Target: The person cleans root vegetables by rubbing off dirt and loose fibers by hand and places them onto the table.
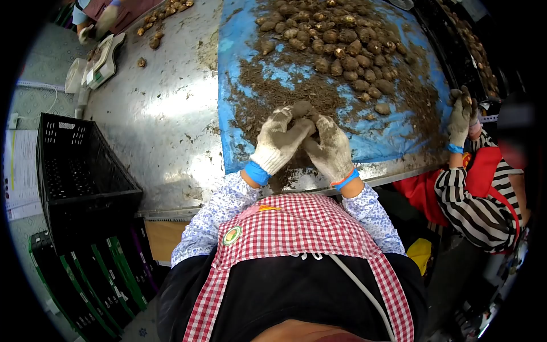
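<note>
Both my hands wear pale, soil-stained gloves with blue bands at the wrists. My left hand (277, 138) and my right hand (331, 149) meet over the near part of the blue sheet (229, 102). Between their fingers is a brown, soil-covered tuber (301, 109), with the fingers of both closed round it. Loose dark soil (307, 91) lies on the sheet just beyond them. Farther off, a heap of brown tubers (347, 43) is spread over the sheet.
A black crate (91, 165) stands at the left beside the metal table (165, 114). A scale (105, 62) and a few tubers are at the far left. One co-worker's gloved hands (460, 119) are at the right; another's (102, 25) are at the upper left.
</note>
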Demonstrator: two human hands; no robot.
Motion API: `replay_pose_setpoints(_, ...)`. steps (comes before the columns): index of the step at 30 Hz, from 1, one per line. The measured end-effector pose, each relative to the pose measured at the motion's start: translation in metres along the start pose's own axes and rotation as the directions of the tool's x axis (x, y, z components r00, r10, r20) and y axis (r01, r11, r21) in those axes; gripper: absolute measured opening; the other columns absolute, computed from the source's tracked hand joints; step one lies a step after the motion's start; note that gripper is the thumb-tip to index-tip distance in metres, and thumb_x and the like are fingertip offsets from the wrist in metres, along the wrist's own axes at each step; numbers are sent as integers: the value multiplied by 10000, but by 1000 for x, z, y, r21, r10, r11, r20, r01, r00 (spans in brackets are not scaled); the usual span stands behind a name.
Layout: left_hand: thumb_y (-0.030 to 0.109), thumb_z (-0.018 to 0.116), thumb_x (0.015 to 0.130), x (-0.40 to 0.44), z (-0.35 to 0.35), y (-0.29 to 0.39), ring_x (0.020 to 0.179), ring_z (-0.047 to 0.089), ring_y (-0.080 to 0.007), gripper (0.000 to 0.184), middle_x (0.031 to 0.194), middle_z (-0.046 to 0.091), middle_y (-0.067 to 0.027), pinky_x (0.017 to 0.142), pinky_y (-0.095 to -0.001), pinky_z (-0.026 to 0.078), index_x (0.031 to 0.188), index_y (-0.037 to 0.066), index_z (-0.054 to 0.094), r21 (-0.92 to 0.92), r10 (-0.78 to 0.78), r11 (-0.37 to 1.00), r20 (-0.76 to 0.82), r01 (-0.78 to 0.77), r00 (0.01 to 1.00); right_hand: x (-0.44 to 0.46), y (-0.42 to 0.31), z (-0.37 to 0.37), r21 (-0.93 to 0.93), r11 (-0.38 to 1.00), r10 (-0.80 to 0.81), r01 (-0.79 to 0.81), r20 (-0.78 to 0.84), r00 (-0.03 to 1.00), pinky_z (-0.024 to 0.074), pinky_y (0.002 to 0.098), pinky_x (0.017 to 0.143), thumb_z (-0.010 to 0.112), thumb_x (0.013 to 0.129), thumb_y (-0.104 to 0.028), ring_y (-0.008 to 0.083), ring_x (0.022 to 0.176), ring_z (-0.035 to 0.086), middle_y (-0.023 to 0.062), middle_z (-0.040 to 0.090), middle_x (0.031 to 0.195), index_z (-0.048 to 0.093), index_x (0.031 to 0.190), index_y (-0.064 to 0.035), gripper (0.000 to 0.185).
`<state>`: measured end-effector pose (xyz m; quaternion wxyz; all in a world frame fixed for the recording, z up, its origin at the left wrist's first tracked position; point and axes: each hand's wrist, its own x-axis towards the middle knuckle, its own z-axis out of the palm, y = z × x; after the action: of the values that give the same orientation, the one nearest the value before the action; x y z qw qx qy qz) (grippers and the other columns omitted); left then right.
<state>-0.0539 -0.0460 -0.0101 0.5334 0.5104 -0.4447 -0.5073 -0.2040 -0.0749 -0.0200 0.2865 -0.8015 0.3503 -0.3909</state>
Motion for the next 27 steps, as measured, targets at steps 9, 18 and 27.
replay_pose_setpoints(9,102,616,870,30,-31,-14,724,641,-161,320,896,656,-111,607,-240,556,1158,-20,551,-318,-271,919,-82,232,959,-4,20,4,521,777,362,-352,87,928,536,331,791,705,804,-76,255,979,633,168,612,1120,562,1138,34,380)
replay_pose_setpoints(18,213,570,941,28,-16,-4,615,607,-141,303,934,637,-111,471,-286,514,1157,1,547,-82,-361,929,5,360,933,-2,35,-5,136,990,27,-38,79,996,556,308,763,647,827,-18,239,940,656,159,629,1103,606,1130,11,308)
replay_pose_setpoints(27,209,557,934,64,-43,-90,926,609,-193,298,1088,609,-126,797,-303,527,1155,10,547,398,138,894,187,-204,973,14,37,-5,432,696,510,-574,266,818,475,330,945,627,843,-45,263,1023,587,164,600,1092,503,1214,2,394)
